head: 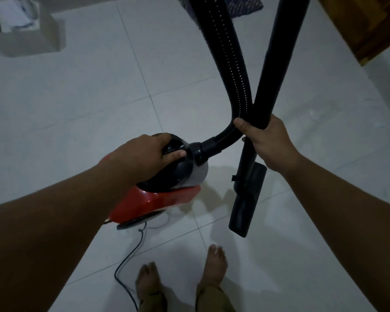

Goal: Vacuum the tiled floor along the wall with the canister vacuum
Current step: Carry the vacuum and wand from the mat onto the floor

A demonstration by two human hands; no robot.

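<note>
A red and black canister vacuum (158,199) hangs just above the white tiled floor (77,109). My left hand (142,154) grips its black top handle. Out of its front a ribbed black hose (230,70) curves up and leaves the top of the view. My right hand (268,143) grips the black wand (277,59), which stands nearly upright. The wand's floor nozzle (243,210) hangs below my right hand, close to the floor. A dark power cord (131,251) trails from the canister's rear toward my bare feet.
A pale box or low stand (29,37) with papers on it sits at the upper left. Brown wooden furniture (365,25) fills the upper right corner. A dark patterned mat (241,7) lies at the top behind the hose. My bare feet (182,280) stand at the bottom middle.
</note>
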